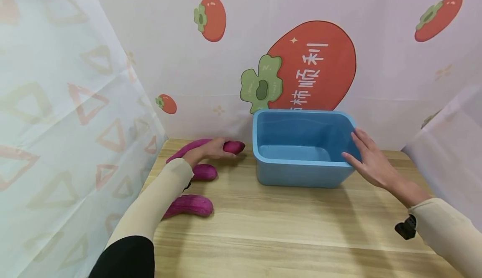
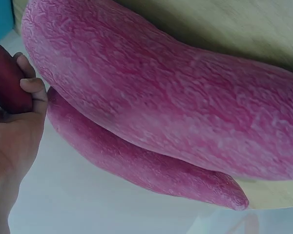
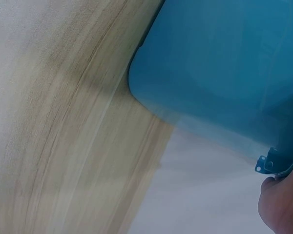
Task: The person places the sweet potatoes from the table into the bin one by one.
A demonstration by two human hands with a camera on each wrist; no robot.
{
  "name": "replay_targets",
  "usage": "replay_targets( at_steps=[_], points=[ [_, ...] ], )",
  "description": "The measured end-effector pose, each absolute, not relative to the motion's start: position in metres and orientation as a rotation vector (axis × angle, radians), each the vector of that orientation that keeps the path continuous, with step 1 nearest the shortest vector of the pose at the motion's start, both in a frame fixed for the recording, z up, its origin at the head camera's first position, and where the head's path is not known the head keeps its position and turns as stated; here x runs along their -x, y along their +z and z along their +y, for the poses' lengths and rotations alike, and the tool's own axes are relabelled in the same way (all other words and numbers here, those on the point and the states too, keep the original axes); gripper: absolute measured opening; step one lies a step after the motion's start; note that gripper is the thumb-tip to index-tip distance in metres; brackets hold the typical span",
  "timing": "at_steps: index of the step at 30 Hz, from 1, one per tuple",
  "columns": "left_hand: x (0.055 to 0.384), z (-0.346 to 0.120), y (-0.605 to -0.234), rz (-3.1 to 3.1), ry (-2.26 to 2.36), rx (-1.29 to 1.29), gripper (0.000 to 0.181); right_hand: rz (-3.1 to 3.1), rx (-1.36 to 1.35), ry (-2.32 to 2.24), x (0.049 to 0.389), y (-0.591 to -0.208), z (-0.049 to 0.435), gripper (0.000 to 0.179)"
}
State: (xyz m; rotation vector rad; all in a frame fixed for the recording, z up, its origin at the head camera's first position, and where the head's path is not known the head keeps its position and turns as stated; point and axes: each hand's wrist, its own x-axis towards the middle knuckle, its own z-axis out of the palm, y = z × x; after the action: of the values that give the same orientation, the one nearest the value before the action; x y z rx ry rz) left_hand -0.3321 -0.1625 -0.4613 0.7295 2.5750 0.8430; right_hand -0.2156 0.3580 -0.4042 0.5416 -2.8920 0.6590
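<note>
In the head view my left hand (image 1: pixel 216 148) grips the farthest of several long purple eggplants (image 1: pixel 234 147), near its dark tapered end. Curled fingers and thumb lie round that dark end in the left wrist view. A second eggplant (image 1: pixel 205 172) lies just nearer, partly behind the wrist. The third eggplant (image 1: pixel 193 205) is nearest, its left part covered by my sleeve. My right hand (image 1: pixel 370 160) rests with rather straight fingers on the right rim of a blue plastic bin (image 1: pixel 301 173). Nothing lies in the bin. At the right wrist view's edge, only part of that hand shows.
A wooden table (image 1: pixel 286 232) carries everything. Behind the bin stands a pale backdrop (image 1: pixel 226 73) printed with persimmons, close to the table's far edge. A patterned white sheet (image 1: pixel 71 135) hangs along the left, and another pale sheet (image 1: pixel 452 140) bounds the right.
</note>
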Motion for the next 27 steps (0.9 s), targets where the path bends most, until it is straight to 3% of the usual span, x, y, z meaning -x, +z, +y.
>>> replay_targets(
  at_steps=[27],
  points=[
    [0.335, -0.183, -0.445, 2.685, 0.957, -0.806, 0.048, -2.893, -0.542, 0.652, 0.214, -0.404, 0.358, 0.082]
  ],
)
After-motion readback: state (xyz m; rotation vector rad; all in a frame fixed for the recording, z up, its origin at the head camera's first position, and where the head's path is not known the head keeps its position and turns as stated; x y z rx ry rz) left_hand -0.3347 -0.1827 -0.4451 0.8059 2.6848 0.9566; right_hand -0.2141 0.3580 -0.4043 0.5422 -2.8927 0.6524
